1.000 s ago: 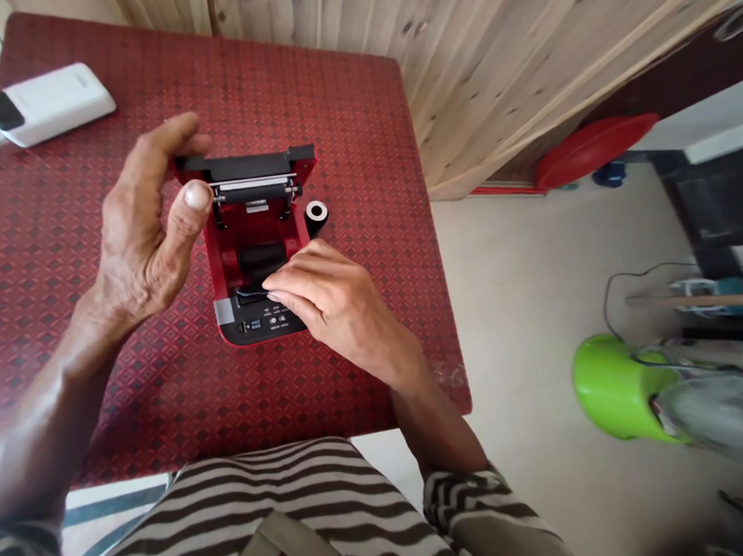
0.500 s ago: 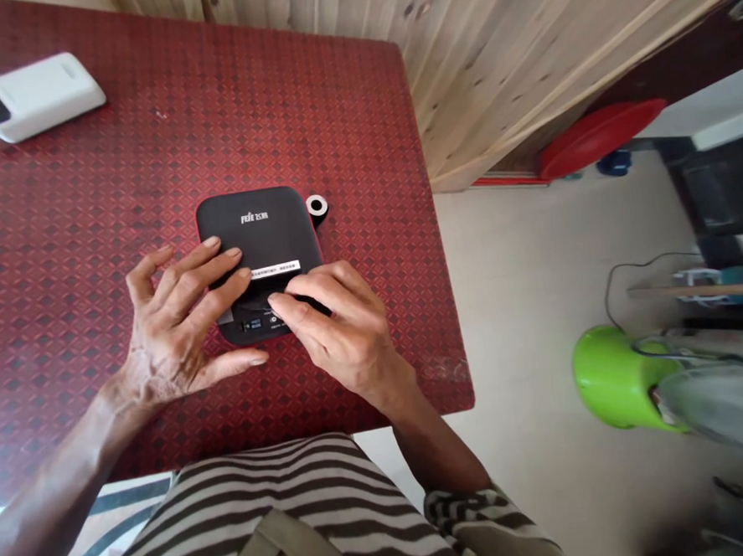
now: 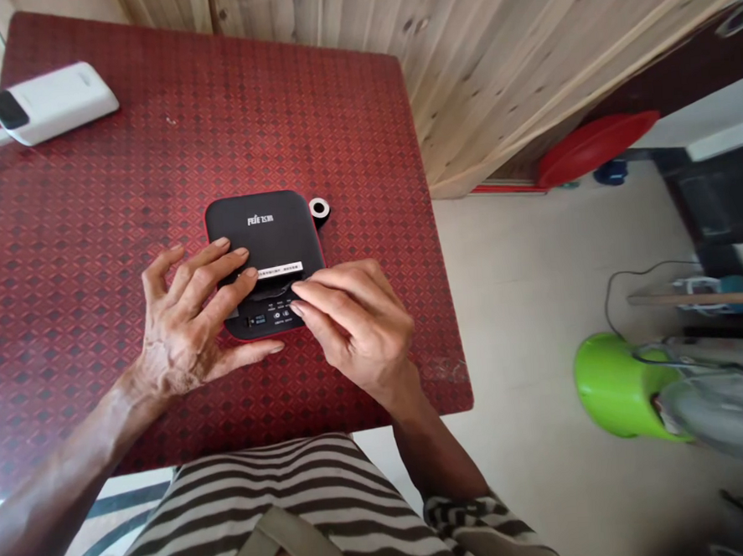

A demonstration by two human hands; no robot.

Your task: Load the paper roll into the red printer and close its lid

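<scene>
A red patterned table (image 3: 351, 145) stands against a wall of wooden planks (image 3: 458, 46), and a green plastic object (image 3: 621, 388) is on the floor to the right. Near the table's middle lies a small black printer (image 3: 264, 222) with a red edge and its lid closed. The left hand (image 3: 188, 318) rests on the lid, with its fingers (image 3: 208, 275) spread apart. The right hand (image 3: 355, 329) is just beside it, at the lid's front edge, fingers together; it is not possible to tell if it grips. A white power bank (image 3: 52, 103) lies near the far left corner, and a small black-and-white roll (image 3: 319, 209) sits just behind the printer.
</scene>
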